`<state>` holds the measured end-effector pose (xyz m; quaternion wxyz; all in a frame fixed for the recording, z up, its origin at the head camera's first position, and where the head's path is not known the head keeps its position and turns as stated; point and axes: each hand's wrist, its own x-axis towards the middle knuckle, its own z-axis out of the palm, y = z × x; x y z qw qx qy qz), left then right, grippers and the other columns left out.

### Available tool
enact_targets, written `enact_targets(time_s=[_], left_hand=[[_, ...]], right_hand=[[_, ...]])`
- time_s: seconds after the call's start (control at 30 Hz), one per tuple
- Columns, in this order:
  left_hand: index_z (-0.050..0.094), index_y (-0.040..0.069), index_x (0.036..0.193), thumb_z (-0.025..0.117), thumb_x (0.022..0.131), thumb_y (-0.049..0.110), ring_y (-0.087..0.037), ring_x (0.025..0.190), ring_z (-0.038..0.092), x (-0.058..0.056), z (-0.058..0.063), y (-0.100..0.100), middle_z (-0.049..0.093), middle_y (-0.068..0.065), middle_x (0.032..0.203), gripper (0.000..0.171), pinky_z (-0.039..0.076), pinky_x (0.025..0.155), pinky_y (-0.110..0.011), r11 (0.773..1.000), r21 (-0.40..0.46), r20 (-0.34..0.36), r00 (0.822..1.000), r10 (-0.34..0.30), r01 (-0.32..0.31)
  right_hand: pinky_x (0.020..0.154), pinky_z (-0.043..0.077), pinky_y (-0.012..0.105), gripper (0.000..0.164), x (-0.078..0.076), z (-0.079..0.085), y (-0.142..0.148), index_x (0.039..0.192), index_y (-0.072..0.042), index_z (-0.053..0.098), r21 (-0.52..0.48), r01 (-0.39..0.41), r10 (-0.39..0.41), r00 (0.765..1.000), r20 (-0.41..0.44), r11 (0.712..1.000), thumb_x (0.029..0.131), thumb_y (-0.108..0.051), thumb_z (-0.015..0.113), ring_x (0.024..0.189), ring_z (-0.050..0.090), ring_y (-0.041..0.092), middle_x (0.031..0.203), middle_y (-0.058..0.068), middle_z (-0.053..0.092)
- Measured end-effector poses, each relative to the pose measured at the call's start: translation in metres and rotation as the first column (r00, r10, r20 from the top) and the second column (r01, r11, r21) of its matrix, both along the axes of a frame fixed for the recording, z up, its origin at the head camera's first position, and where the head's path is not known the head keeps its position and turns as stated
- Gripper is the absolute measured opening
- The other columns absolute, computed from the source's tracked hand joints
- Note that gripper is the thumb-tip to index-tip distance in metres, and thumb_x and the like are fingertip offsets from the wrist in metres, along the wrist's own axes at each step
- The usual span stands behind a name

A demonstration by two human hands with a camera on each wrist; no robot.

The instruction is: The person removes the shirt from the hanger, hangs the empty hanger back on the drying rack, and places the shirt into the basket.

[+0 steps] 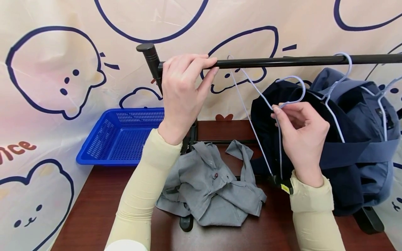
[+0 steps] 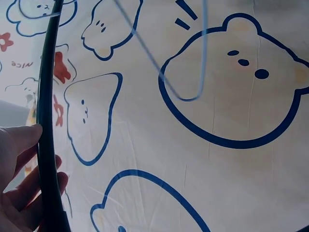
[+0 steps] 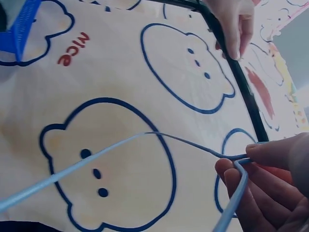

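My left hand [image 1: 185, 87] grips the black rail [image 1: 270, 62] of a clothes rack near its left end; in the left wrist view the thumb and fingers lie on either side of that rail [image 2: 47, 96]. With thumb and fingertips, my right hand [image 1: 304, 132] pinches a bare light-blue wire hanger [image 1: 257, 91] just below its hook. The hook hangs lower than the rail, apart from it. One hanger corner passes behind the rail. Below the hands a crumpled grey shirt [image 1: 207, 188] lies on the dark red-brown table [image 1: 103, 198].
Navy and slate-blue garments [image 1: 348, 146] hang on light-blue hangers at the right of the rail. At the back left stands a blue perforated basket [image 1: 91, 146]. A cartoon-printed curtain [image 1: 47, 139] covers the back. A black rack foot [image 1: 369, 219] rests at the right.
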<state>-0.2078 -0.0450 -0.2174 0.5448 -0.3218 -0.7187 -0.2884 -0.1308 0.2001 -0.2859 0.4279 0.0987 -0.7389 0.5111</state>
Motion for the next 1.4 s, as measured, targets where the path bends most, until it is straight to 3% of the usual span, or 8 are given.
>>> enact_targets(time_s=[0.27, 0.57, 1.0, 1.4], left_hand=[[0.079, 0.008, 0.103, 0.077, 0.094, 0.025, -0.025, 0.093, 0.065, -0.004, 0.001, 0.0, 0.073, -0.006, 0.098, 0.02, 0.041, 0.087, -0.04, 1.0, -0.005, -0.028, 0.999, 0.025, -0.025], [0.081, 0.012, 0.099, 0.082, 0.089, 0.027, -0.021, 0.086, 0.067, -0.006, 0.004, 0.0, 0.073, -0.002, 0.091, 0.018, 0.044, 0.087, -0.037, 0.998, 0.01, -0.037, 0.997, 0.064, -0.064], [0.081, 0.012, 0.098, 0.082, 0.089, 0.027, -0.021, 0.085, 0.067, -0.007, 0.004, 0.001, 0.073, -0.002, 0.09, 0.019, 0.043, 0.086, -0.037, 0.998, 0.019, -0.033, 0.998, 0.052, -0.052], [0.081, 0.011, 0.097, 0.083, 0.088, 0.026, -0.02, 0.085, 0.067, -0.008, 0.004, 0.002, 0.072, -0.002, 0.089, 0.018, 0.042, 0.085, -0.038, 0.999, 0.024, -0.032, 0.999, 0.04, -0.04]], right_hand=[[0.068, 0.056, 0.021, 0.019, 0.0, 0.025, 0.001, 0.097, 0.013, 0.07, -0.076, 0.026, -0.031, 0.998, -0.06, 0.997, 0.088, -0.001, 0.079, 0.074, 0.073, 0.016, 0.093, 0.015, 0.076], [0.066, 0.055, 0.02, 0.016, -0.011, 0.041, 0.002, 0.097, 0.007, 0.073, -0.113, 0.035, -0.041, 0.998, -0.051, 0.993, 0.087, -0.003, 0.08, 0.072, 0.073, 0.015, 0.092, 0.014, 0.076], [0.067, 0.054, 0.02, 0.019, -0.033, 0.034, 0.007, 0.101, 0.004, 0.075, -0.055, 0.065, -0.061, 0.994, 0.087, 0.996, 0.089, -0.01, 0.079, 0.068, 0.07, 0.015, 0.093, 0.008, 0.076], [0.063, 0.051, 0.022, 0.019, -0.037, 0.021, 0.016, 0.103, -0.001, 0.077, 0.0, 0.095, -0.094, 0.989, 0.115, 0.995, 0.09, -0.015, 0.079, 0.064, 0.067, 0.012, 0.095, 0.004, 0.075]])
